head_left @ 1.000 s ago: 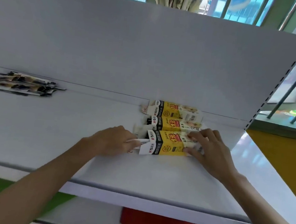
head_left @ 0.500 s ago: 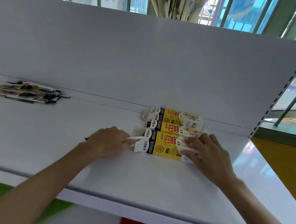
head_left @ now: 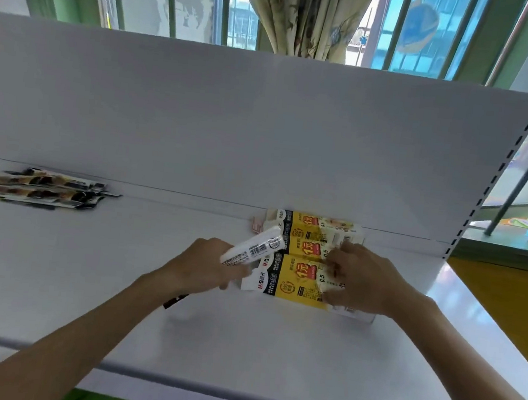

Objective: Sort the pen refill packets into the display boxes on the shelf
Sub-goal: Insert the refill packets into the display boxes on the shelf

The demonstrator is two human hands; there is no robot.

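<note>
While the left hand [head_left: 198, 266] holds it, white packet [head_left: 252, 250] shows barcode.

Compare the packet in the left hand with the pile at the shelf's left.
The packet, gripped by the left hand, is tilted above the shelf; the pile lies flat, untouched. The packet shows white with a barcode; the pile looks dark. Both are long and narrow.

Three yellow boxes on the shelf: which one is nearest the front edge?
The front box, whose right end the right hand holds. The middle box and back box lie behind it, toward the back panel.
</note>
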